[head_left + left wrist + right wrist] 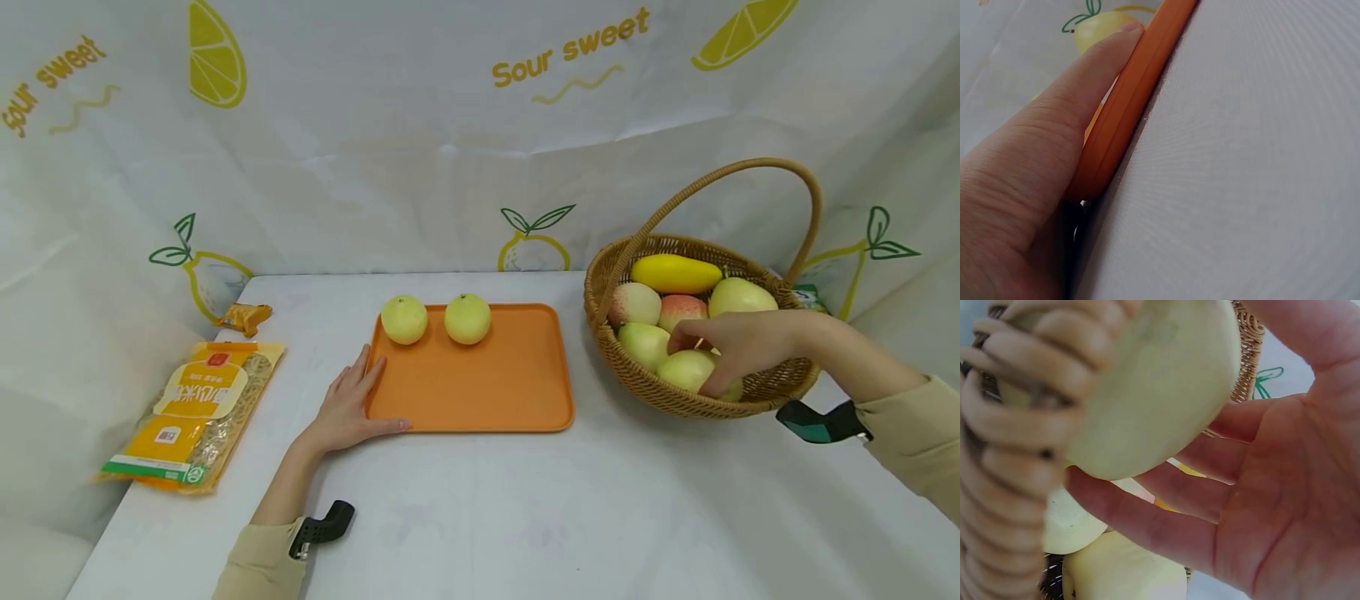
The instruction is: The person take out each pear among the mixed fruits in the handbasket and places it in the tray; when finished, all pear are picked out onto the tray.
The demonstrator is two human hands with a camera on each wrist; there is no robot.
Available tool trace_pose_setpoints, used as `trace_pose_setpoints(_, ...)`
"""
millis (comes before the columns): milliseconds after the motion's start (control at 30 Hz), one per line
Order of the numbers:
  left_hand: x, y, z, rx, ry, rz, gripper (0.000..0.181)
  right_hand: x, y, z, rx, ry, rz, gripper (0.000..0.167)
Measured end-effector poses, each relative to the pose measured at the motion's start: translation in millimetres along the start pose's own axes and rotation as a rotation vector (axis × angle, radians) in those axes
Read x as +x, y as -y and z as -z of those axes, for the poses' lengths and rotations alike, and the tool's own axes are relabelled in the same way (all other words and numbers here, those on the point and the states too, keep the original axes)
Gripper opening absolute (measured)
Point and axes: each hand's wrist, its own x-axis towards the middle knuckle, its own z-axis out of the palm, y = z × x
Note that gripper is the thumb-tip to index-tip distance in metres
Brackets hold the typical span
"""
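Note:
In the head view, my left hand (pixel 348 408) rests at the near left corner of an orange tray (pixel 472 392). Its fingers are spread along the left edge, and the straight thumb lies on the front rim (pixel 1119 119). Two round yellow-green fruits (pixel 404 320) sit at the tray's back left. Over at the right, my right hand (pixel 738 346) reaches into a wicker basket (pixel 637 387). Its fingers and thumb are around a pale yellow-green fruit (pixel 686 369), which is large in the right wrist view (pixel 1160 394). The fruit's far side is partly hidden.
Around that fruit lie a yellow elongated fruit (pixel 675 273), peach-like fruits (pixel 634 303) and more pale green ones (pixel 741 297). A tall handle (pixel 738 167) arches over the basket. At the left are a yellow food packet (pixel 191 417) and a small orange wrapper (pixel 245 317).

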Motion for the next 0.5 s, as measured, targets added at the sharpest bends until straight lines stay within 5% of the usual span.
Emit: trace_pose_setpoints(500,0.8,1.1,-0.3,-0.008,-0.001,0.002,0.112,-14.9,-11,-10,-0.015,-0.297,0.036,0.065)
